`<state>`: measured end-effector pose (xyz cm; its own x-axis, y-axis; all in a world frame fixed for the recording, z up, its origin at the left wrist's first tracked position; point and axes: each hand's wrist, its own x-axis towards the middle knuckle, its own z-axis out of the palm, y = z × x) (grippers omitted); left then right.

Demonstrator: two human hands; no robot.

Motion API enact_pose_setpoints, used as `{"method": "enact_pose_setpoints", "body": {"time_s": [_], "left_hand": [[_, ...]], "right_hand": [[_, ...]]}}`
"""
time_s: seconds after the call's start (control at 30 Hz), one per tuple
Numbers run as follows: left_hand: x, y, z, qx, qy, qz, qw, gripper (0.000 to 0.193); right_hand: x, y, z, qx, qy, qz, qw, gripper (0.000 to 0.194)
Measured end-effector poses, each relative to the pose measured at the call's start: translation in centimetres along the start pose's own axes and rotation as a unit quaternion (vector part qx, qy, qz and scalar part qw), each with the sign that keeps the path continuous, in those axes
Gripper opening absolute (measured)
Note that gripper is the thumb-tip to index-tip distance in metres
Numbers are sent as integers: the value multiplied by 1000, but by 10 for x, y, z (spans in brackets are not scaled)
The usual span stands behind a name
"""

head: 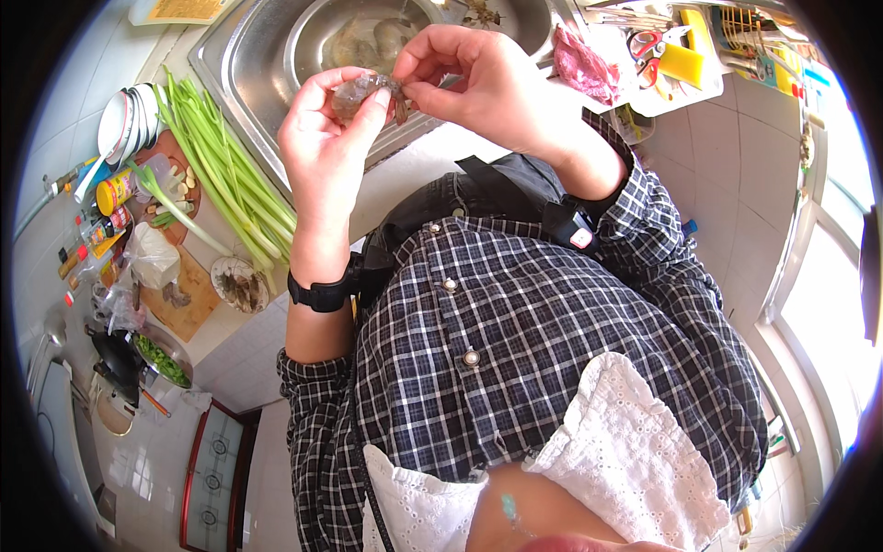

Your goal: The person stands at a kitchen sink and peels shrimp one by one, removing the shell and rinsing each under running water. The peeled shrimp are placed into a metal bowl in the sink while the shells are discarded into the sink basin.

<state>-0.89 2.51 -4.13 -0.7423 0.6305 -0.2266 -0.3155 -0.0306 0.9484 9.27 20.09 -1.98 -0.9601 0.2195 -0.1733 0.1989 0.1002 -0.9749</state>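
My left hand (pixel 324 131) holds a raw grey shrimp (pixel 353 95) between its thumb and fingers, above the near edge of the stainless steel sink (pixel 238 86). My right hand (pixel 483 86) pinches the shrimp's right end, where thin legs or shell parts hang down. Its fingertips partly cover that end. Behind my hands, a round metal basin (pixel 298 52) contains water and several greyish shapes, perhaps more shrimp. Brown shell scraps or shrimp heads (pixel 483 12) lie in the sink's right part.
Left on the counter are celery stalks (pixel 221 159), stacked bowls (pixel 127 124), bottles, a wooden cutting board (pixel 183 303) and a plate of dark scraps (pixel 239 286). Right of the sink are a pink cloth (pixel 585 67), red-handled scissors (pixel 648 58) and a yellow sponge (pixel 681 65).
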Motion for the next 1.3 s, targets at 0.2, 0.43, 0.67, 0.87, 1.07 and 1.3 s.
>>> {"method": "enact_pose_setpoints", "body": {"time_s": [0.2,0.43,0.67,0.87,1.07,1.3], "left_hand": [[-2,-1,5,-2,8,28,1000,30],[-1,-1,6,-7,16,27,999,33],[-2,-1,8,-6,-13,25,1000,33],[0,0,0,-17,-26,-26,999,25],[1,-5,-13,-57,-81,-54,994,24],[-2,-15,-14,-111,-139,-28,984,23]], "right_hand": [[-4,-11,9,-113,64,-58,990,21],[-5,-15,15,-175,104,-73,976,23],[0,-14,12,-198,102,-63,973,19],[-4,-14,3,-88,64,14,994,20],[0,-8,-8,146,-33,64,987,17],[0,-2,-3,218,-31,2,975,7]]}}
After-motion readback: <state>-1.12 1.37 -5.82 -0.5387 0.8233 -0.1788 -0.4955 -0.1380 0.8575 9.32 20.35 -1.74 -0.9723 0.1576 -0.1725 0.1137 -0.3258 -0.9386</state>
